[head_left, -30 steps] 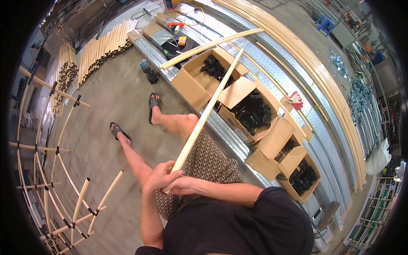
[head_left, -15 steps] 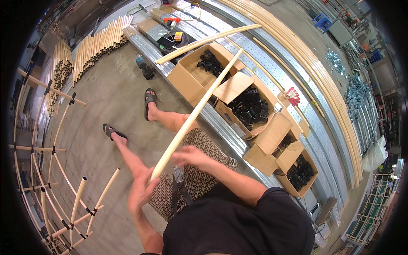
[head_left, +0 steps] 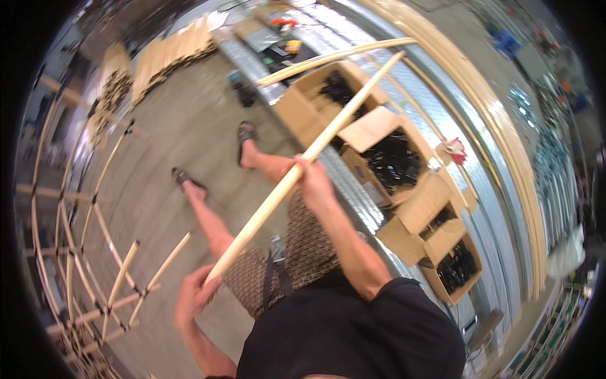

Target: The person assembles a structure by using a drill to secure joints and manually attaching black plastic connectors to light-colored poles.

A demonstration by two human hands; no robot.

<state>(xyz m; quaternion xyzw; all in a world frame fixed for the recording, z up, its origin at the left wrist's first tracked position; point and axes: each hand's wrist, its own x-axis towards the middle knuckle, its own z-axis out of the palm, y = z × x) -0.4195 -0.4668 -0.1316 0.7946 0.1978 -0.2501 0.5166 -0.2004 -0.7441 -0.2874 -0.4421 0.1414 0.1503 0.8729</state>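
"Head view: how are your hands set, from the left?"

"My left hand (head_left: 196,294) is low, elbow bent, thumb and fingers closed about the near end of a pale pole (head_left: 262,213). My right hand (head_left: 314,184) is farther out, its arm stretched forward, gripping the pole from the right side; some of its fingers are hidden."

"And what lies around them, left to right?"

"A frame of jointed rods (head_left: 122,276) stands left of my left hand, apart from it. The pole slants from that hand up through my right, then runs on beyond it. To the right of my right hand are open cardboard boxes (head_left: 371,129) of black parts (head_left: 391,161)."
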